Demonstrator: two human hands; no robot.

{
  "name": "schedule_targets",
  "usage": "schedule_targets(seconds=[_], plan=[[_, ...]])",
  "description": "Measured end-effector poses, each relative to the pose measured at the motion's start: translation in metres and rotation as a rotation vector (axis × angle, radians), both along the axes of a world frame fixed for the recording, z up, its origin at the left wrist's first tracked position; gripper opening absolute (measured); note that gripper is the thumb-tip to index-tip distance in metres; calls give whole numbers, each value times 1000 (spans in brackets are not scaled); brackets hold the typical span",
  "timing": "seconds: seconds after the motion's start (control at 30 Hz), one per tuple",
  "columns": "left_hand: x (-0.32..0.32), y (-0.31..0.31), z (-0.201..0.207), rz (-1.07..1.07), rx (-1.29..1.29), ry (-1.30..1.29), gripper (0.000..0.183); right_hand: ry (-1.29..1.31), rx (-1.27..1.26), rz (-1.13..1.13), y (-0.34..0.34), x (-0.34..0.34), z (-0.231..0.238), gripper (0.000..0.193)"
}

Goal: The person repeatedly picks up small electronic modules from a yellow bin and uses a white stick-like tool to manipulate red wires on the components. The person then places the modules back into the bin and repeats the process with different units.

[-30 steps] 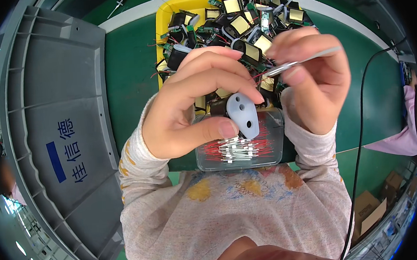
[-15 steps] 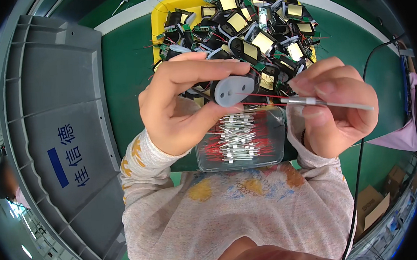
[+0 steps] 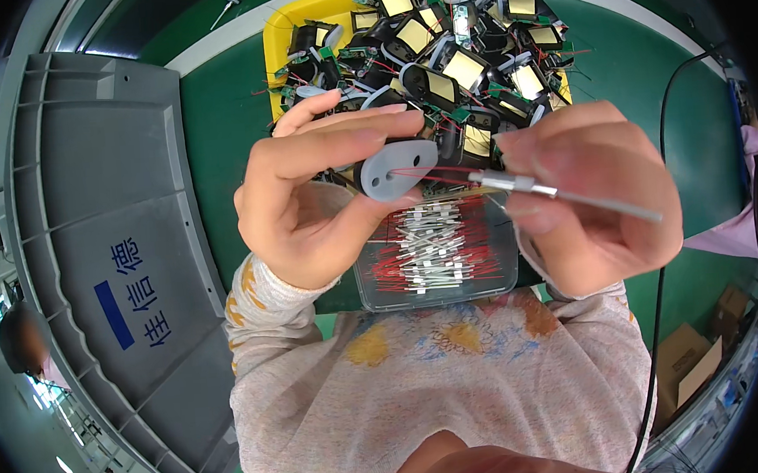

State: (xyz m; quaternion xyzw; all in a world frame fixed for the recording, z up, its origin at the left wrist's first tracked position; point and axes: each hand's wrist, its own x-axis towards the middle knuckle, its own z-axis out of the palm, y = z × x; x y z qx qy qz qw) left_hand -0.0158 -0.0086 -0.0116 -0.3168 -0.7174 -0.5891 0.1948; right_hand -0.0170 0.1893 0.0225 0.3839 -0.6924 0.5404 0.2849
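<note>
My left hand grips a small black device by its sides, and its oval pale-grey end cap with small holes faces right. Pinched in my right hand is a slim metal-and-white probe with two thin red wires. Those wires stretch left to the cap and their ends reach one of its holes; how deep they go I cannot tell. Below both hands, a clear plastic box holds several more red-wired probes. Behind them, a yellow tray is heaped with black devices showing yellow pads, green circuit boards and thin wires.
A large grey crate stands on edge at the left. The green table extends around the tray. A black cable runs down the right side. Cardboard boxes sit at lower right. Another person shows at far left.
My left hand has shifted slightly left with the device, its cap now tilted more. My right hand has moved left and slightly down, bringing the wire ends to a cap hole.
</note>
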Motion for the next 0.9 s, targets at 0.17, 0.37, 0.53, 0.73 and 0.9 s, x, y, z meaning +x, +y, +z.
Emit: schedule_targets(seconds=[0.17,0.37,0.53,0.73,0.9], plan=[[1,0,5,31,-45,18,41,56,51,-45,-3,6,2,31],[2,-2,2,73,-82,45,41,49,100,-93,-1,11,1,34],[1,0,2,103,-107,83,40,54,76,-107,-2,12,0,34],[0,-1,3,134,-141,123,39,6,73,-114,-3,14,2,34],[0,-1,1,137,-129,129,39,106,24,-132,-8,11,-6,37]])
